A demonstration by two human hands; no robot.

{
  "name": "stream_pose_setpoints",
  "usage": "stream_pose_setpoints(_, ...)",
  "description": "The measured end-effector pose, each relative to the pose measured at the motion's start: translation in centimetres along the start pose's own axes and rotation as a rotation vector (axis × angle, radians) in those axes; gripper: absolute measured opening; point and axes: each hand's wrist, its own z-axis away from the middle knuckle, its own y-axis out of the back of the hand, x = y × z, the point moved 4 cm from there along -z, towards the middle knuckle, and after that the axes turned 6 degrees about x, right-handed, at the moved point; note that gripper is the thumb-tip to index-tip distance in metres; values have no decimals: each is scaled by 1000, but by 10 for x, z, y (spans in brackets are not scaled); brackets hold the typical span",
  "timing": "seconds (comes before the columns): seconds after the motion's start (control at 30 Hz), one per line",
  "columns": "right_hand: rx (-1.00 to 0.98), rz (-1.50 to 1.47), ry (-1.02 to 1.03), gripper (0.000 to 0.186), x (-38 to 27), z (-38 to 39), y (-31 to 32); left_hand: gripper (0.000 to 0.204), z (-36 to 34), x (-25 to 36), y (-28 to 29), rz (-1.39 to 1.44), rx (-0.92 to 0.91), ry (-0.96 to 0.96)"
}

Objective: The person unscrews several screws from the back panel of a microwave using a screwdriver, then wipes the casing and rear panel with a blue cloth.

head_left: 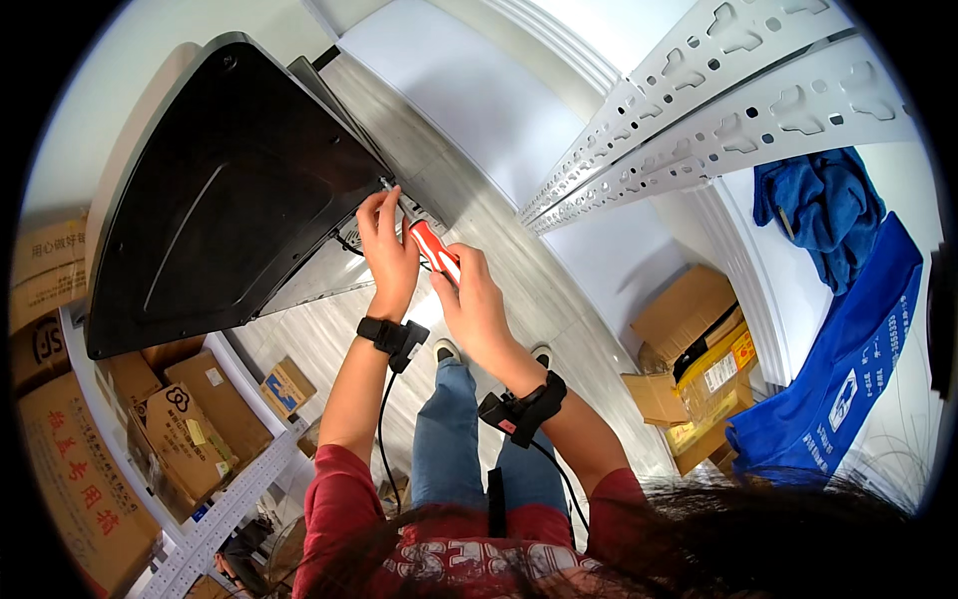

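Right hand (477, 299) gripping red-handled screwdriver (435, 251); left hand (387, 248) fingers pinched at black appliance back panel (230, 190) corner, near tip.

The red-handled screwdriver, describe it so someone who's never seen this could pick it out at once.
Find the big black appliance panel at upper left. At its lower right corner the two hands meet; the right hand grips the screwdriver, its tip beside the left hand. It is the only red-and-white handle there.
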Motion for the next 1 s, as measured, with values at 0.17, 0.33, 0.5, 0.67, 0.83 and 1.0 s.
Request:
stream_pose_setpoints(0.17, -144, -284, -327, 36, 12, -5, -10, 47, 11, 4, 4, -124, 19, -278)
stream_pose_setpoints(0.33, 78, 72, 89, 34, -23, -8, 10, 51, 0, 8, 12, -169, -22, -369)
stream_pose_setpoints(0.5, 38, 77, 31, 36, -22, -5, 12, 45, 2, 23, 17, -151, 38, -434)
stream_pose_setpoints(0.67, 141, 215, 185, 35, -29, -1, 15, 41, -1, 29, 20, -113, 12, -534)
stream_pose_setpoints(0.83, 137, 32, 56, 38, -27, -4, 18, 44, 4, 33, 19, -94, 45, -480)
stream_pose_setpoints(1.0, 127, 178, 201, 41, -35, -9, 29, 46, -2, 38, 18, -124, 23, -550)
